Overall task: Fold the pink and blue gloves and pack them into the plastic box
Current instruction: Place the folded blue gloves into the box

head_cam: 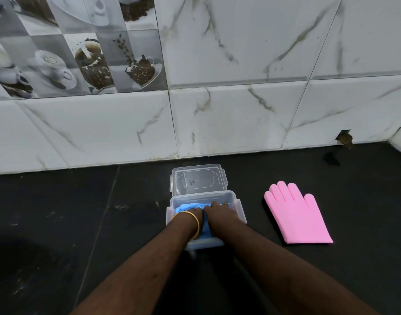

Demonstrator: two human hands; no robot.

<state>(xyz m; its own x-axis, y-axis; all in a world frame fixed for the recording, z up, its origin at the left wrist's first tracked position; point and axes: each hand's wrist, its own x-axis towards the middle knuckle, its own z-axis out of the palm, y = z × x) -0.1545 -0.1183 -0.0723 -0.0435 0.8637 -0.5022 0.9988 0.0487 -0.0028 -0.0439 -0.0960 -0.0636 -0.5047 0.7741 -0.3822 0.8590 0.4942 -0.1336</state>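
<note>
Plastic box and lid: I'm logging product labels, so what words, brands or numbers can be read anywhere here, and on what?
None can be read.
Lid: a small dark mark near its middle, too small and blurred to read.
Plastic box, pink glove, wall tiles: no text shows.

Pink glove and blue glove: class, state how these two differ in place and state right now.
The pink glove lies flat and unfolded on the dark counter; the blue glove sits bunched inside the plastic box. Both hands, left and right, press the blue glove; nothing touches the pink one.
</note>
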